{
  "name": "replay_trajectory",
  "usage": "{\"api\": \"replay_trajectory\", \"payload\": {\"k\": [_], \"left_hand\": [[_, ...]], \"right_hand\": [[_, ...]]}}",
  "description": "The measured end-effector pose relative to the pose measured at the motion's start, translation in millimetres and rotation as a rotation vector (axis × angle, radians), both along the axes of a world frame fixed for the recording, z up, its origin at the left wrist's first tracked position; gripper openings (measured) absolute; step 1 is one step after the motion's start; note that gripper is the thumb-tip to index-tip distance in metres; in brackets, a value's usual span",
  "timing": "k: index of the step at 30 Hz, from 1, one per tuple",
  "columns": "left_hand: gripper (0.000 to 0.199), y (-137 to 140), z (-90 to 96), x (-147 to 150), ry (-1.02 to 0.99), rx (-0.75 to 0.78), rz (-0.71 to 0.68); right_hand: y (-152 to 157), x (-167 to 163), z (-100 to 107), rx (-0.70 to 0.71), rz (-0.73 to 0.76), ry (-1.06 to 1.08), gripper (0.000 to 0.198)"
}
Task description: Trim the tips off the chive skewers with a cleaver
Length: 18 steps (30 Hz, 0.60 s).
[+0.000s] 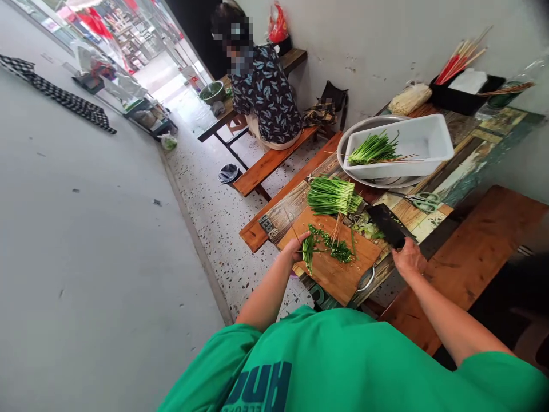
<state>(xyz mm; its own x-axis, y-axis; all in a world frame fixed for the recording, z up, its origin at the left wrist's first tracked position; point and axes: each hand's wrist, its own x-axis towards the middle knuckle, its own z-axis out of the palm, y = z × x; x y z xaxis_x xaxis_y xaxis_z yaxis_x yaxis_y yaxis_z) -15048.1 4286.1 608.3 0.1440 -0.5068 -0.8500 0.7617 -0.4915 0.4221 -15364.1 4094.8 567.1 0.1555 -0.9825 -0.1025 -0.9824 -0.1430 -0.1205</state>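
Observation:
My left hand [297, 247] is closed round a small bunch of garlic chives [307, 252] at the left edge of the wooden cutting board [338, 280]. A thin stick rises beside that hand. My right hand [409, 258] grips the handle of a dark-bladed cleaver [386, 225], held off the board's right side. Chopped green bits [341, 250] lie across the board. Behind them sits a thick pile of cut chives [329, 194], with several bamboo skewers [337, 226] in front of it. Pale trimmings [369, 229] are scattered near the cleaver.
A white tub [429, 137] with skewered chives [374, 149] rests on a round metal basin [348, 127]. Scissors [424, 201] lie nearby. Beyond are a black box [461, 98] of sticks and a noodle bag [410, 98]. Another person [268, 91] sits on a bench [277, 163]. Another bench [484, 252] stands right.

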Motion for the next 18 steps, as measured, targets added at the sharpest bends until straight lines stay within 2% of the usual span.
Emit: {"api": "replay_trajectory", "payload": {"k": [6,12,15,17,18], "left_hand": [[0.026,2.9,11.2,-9.9,0.309,-0.007,0.194],[0.024,-2.2,11.9,-24.2,0.394,0.054,0.401],[0.022,-5.3,11.4,-32.5,0.409,0.070,0.472],[0.020,-6.9,11.3,-38.8,0.414,0.066,0.515],[0.020,-7.6,11.4,-42.0,0.416,0.061,0.536]], "right_hand": [[-16.1,25.3,-6.7,0.006,0.089,-0.039,0.062],[-24.5,28.8,-6.6,0.084,0.117,-0.018,0.060],[-20.4,41.2,15.6,0.027,0.188,-0.005,0.052],[-6.2,59.5,41.2,0.023,0.292,-0.132,0.048],[5.2,70.7,55.7,0.076,0.367,-0.240,0.047]]}}
